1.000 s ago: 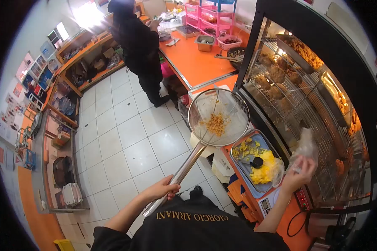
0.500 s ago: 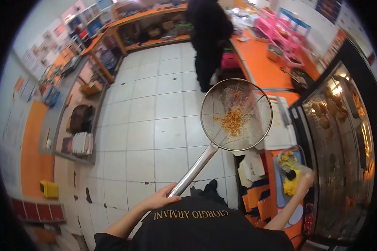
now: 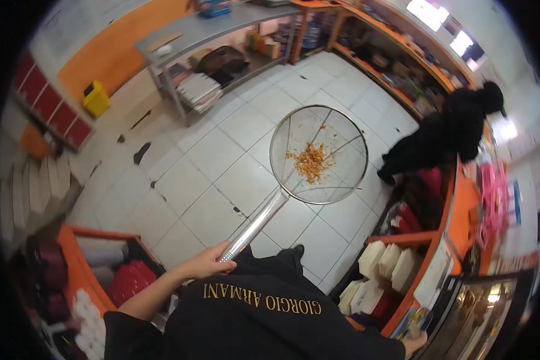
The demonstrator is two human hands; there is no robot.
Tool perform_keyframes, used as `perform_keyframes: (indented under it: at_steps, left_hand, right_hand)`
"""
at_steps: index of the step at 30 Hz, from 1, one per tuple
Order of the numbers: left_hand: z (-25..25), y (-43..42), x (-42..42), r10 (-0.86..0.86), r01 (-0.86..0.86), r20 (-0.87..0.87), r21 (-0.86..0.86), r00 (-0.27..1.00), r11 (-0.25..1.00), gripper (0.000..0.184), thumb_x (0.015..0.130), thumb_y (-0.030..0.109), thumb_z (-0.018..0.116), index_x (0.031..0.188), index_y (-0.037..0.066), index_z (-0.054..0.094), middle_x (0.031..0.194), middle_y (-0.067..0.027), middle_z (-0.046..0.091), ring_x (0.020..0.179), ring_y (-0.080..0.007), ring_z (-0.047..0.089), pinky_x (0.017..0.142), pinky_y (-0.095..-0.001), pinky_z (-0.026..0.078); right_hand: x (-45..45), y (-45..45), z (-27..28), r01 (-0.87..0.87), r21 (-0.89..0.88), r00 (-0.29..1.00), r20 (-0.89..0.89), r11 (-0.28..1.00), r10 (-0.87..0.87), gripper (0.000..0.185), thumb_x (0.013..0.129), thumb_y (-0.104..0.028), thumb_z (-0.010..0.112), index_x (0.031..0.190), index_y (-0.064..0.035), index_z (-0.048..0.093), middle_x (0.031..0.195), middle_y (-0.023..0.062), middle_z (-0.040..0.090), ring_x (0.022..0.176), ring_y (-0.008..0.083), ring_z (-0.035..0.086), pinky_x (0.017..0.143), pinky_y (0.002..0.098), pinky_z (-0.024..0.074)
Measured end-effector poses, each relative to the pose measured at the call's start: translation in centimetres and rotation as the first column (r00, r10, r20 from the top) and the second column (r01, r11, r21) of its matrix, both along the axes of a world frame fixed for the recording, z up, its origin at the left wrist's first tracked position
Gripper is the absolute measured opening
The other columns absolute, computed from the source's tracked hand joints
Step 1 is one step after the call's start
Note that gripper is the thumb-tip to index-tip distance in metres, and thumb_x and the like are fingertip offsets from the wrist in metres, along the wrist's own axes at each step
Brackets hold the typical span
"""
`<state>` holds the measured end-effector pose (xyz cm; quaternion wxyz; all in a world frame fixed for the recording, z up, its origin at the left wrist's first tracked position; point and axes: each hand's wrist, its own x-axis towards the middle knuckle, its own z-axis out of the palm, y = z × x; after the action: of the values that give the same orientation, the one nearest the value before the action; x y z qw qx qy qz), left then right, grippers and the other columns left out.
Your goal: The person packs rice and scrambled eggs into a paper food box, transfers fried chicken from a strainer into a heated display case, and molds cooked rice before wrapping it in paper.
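Observation:
My left hand [image 3: 215, 262] is closed around the metal handle of a round wire-mesh strainer [image 3: 342, 180]. Its bowl hangs level over the tiled floor, well in front of my body. Orange-brown fried crumbs [image 3: 311, 163] lie in the middle of the mesh, with small bits scattered around them. Low on the right, my right hand [image 3: 415, 343] is at the edge of a clear container [image 3: 421, 319], its fingers curled against it. The container sits by a blue tray [image 3: 402, 325] on the orange counter; its contents are mostly hidden at this angle.
Stacked pale boxes [image 3: 381, 267] fill a shelf under the right counter, beside a lit glass display cabinet [image 3: 486, 312]. A person in black [image 3: 444, 135] stands at the far right. A steel table [image 3: 192, 36], yellow bin [image 3: 96, 99] and orange shelf unit [image 3: 81, 231] are to the left.
My view has turned left, shifting the counter and the person toward the right edge. The strainer stays in my left hand. My right hand now shows lower in view, still by the clear container.

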<state>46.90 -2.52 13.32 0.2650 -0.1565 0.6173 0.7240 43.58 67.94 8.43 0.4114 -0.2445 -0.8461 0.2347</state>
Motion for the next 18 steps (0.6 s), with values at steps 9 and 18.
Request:
perform_keyframes:
  at_steps: [9,18]
  left_hand:
    - [-5.8,-7.4,3.8,0.344,-0.347,-0.052,-0.061,0.938,0.936,0.029,0.084,0.018,0.063,0.104,0.004,0.047,0.074,0.0001,0.053,0.064,-0.0063,0.050,0.056,-0.0214,0.042]
    - [-12.9,-21.4,2.9,0.641,-0.642,-0.066,0.000,0.765,0.767,0.047,0.082,0.020,0.065,0.119,0.000,0.043,0.093,-0.0079,0.056,0.085,-0.0114,0.055,0.075,-0.0251,0.046]
  right_hand:
    - [-18.2,-8.4,-6.1,0.517,0.663,0.486,0.293,0.541,-0.823,0.041,0.086,-0.022,0.047,0.116,0.0053,0.048,0.110,0.0230,0.054,0.103,0.0337,0.050,0.087,0.0465,0.0395]
    - [-44.0,-59.6,-15.6,-0.769,-0.005,0.573,0.440,0.640,0.692,0.052,0.079,-0.013,0.062,0.121,0.0081,0.038,0.121,0.0284,0.038,0.117,0.0418,0.034,0.102,0.0434,0.0282]
